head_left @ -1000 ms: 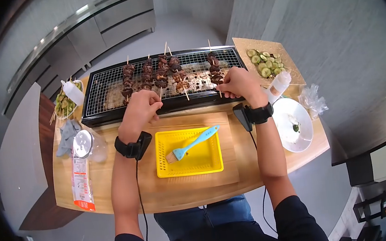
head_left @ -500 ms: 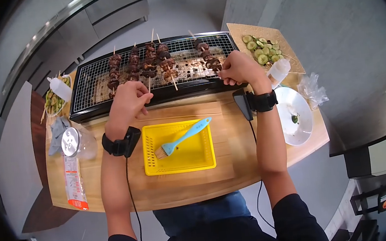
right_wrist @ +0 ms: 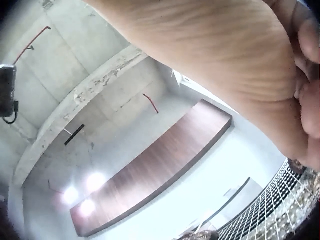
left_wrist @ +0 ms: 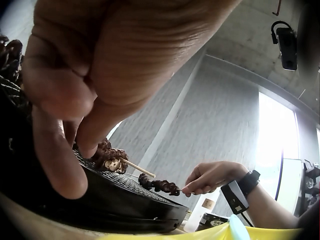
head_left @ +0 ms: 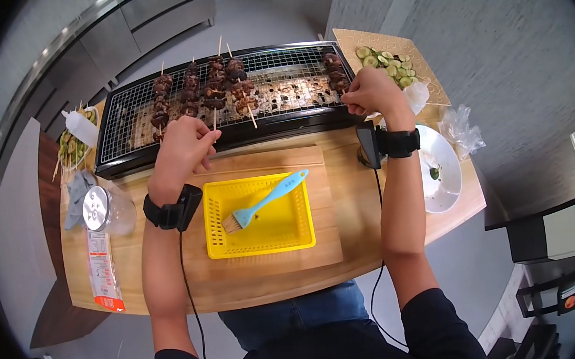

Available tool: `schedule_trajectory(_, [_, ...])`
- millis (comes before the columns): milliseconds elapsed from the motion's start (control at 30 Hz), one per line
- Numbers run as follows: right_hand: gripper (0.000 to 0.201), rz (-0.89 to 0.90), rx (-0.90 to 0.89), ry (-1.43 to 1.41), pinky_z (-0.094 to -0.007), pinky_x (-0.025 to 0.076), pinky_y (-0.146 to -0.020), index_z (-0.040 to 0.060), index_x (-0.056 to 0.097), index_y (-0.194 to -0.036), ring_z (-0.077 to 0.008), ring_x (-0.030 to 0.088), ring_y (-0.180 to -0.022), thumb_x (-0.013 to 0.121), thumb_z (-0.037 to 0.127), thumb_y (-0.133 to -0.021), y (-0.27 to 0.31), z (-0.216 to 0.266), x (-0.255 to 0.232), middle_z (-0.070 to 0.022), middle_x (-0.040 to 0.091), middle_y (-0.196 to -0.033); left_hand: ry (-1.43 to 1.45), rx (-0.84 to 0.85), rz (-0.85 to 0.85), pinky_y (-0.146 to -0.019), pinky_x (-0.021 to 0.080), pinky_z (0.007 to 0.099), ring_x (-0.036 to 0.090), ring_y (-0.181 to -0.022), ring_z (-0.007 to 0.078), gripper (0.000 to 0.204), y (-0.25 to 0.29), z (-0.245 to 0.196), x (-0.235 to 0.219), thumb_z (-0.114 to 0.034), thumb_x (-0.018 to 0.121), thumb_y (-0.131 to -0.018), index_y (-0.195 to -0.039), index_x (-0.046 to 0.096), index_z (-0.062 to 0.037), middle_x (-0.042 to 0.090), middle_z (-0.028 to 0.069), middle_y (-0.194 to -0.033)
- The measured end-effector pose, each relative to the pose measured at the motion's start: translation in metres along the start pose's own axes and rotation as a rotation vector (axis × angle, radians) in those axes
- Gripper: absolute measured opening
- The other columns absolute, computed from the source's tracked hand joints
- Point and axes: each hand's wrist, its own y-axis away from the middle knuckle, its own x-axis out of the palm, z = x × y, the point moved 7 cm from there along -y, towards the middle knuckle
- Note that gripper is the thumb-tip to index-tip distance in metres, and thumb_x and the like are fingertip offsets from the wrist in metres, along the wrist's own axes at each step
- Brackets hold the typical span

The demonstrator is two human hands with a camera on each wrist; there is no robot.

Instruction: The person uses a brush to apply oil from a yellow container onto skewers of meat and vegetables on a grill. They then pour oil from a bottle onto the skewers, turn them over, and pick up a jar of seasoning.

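Observation:
At the right end of the grill [head_left: 295, 112], my right hand [head_left: 378, 96] pinches the stick end of a dark meat skewer [head_left: 335, 72]; the left wrist view also shows this hand [left_wrist: 214, 177] and skewer [left_wrist: 159, 185]. In the right wrist view, the palm [right_wrist: 215, 55] hides the pinch. My left hand [head_left: 179, 152] hovers at the grill's front edge, by the lower end of the leftmost skewer [head_left: 161, 100]. Its fingers [left_wrist: 59, 160] hang bent; whether they hold a stick is hidden. Several skewers [head_left: 214, 83] lie on the grill's left half.
A yellow basket [head_left: 287, 247] with a blue brush [head_left: 272, 198] sits in front of the grill. Right: cucumber slices [head_left: 387, 59], a white plate [head_left: 447, 188] and a plastic bag [head_left: 461, 131]. Left: a lidded jar [head_left: 119, 213], a bottle [head_left: 80, 128] and a grey cloth [head_left: 79, 196].
My right hand has moved the pinched skewer to the right across the grill. The left hand keeps about the same place beside the leftmost skewers, and the head view has shifted.

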Motion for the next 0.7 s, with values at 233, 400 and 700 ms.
schedule_trajectory(233, [0.019,0.071,0.005,-0.006,-0.0238,0.050,-0.046,-0.0056,0.070,-0.071,-0.0126,0.064,-0.051,0.071,0.010,-0.080,-0.0016,0.0077,0.0131,-0.0080,0.067,-0.061,-0.027,0.009,0.004,-0.041,0.046,0.0227,0.064,-0.050,0.0128,0.027,-0.0003,-0.0015,0.0012,-0.020,0.063,-0.091,-0.087,0.067,0.0064,0.067,0.0085,-0.066])
schedule_trajectory(400, [0.018,0.040,0.031,-0.025,-0.0236,0.050,-0.045,-0.0056,0.069,-0.071,-0.0126,0.064,-0.051,0.070,0.010,-0.081,-0.0044,0.0009,0.0083,-0.0081,0.067,-0.061,-0.035,0.016,0.001,-0.041,0.046,0.0226,0.064,-0.050,0.0128,0.027,-0.0007,0.0003,0.0013,-0.020,0.063,-0.091,-0.086,0.067,0.0064,0.066,0.0084,-0.065])
schedule_trajectory(700, [0.022,0.084,0.030,-0.051,-0.0237,0.048,-0.045,-0.0034,0.069,-0.067,-0.0124,0.063,-0.048,0.071,0.012,-0.082,-0.0015,0.0048,0.0135,-0.0082,0.067,-0.060,-0.035,0.047,0.019,-0.040,0.045,0.0233,0.063,-0.048,0.0138,0.029,-0.0005,-0.0013,0.0025,-0.020,0.063,-0.091,-0.084,0.066,0.0085,0.066,0.0097,-0.064])
